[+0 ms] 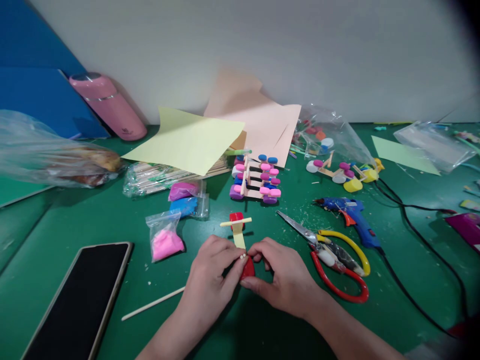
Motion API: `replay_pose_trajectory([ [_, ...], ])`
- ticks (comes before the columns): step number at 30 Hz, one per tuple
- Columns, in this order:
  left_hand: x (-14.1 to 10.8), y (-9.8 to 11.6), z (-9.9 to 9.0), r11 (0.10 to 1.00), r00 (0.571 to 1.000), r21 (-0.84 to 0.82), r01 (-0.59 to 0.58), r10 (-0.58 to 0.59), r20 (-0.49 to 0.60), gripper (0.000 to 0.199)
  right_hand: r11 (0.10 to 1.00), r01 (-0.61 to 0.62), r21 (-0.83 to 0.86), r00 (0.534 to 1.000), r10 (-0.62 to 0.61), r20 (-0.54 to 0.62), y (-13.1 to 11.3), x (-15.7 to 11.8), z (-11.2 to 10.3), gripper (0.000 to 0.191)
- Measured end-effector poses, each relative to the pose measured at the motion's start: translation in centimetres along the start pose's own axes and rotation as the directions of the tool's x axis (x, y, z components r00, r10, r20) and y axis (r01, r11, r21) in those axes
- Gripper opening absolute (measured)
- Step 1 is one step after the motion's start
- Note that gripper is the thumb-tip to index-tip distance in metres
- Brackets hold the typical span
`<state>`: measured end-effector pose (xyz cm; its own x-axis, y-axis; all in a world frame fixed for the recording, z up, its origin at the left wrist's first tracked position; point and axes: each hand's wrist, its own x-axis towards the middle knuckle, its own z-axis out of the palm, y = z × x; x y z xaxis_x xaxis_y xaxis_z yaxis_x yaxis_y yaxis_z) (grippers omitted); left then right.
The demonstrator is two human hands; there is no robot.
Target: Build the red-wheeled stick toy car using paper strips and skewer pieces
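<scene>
A small craft figure, a pale flat strip (239,239) with a red block (236,216) and a thin crosswise stick (244,221) at its far end, lies before me. Its near end has a red rounded piece (248,270). My left hand (215,267) pinches small pale stick ends (243,256) beside that piece, thumb and forefinger together. On the other side, my right hand (283,277) closes its thumb and fingers round the red piece's right edge. A loose thin stick (153,303) runs out from under my left hand.
Scissors (330,255) and a blue glue gun (348,215) with a black cord lie right. Ahead stand pink-wheeled stick models (257,180). Left are a phone (80,300), a pink clay bag (165,240) and bundled sticks (150,179). A pink bottle (112,107) leans behind.
</scene>
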<state>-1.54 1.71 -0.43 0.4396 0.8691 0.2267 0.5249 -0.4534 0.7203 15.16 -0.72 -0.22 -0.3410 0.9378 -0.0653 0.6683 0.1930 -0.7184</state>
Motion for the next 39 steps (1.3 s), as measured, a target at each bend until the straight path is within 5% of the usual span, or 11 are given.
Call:
replay_pose_trajectory([
  [23, -1.0, 0.6, 0.0, 0.994, 0.995, 0.068, 0.085, -0.081, -0.063, 0.012, 0.998, -0.045, 0.045, 0.999, 0.045, 0.001, -0.1, -0.1, 0.0, 0.032],
  [33, -1.3, 0.9, 0.3, 0.983, 0.995, 0.163, 0.085, -0.075, -0.067, 0.010, 0.998, -0.056, 0.011, 0.998, 0.056, 0.008, -0.5, 0.1, -0.1, 0.019],
  [39, -1.5, 0.7, 0.5, 0.976, 0.995, 0.197, 0.093, -0.082, -0.063, 0.013, 0.986, -0.017, 0.168, 1.000, 0.015, 0.009, -0.3, -0.2, -0.8, 0.027],
])
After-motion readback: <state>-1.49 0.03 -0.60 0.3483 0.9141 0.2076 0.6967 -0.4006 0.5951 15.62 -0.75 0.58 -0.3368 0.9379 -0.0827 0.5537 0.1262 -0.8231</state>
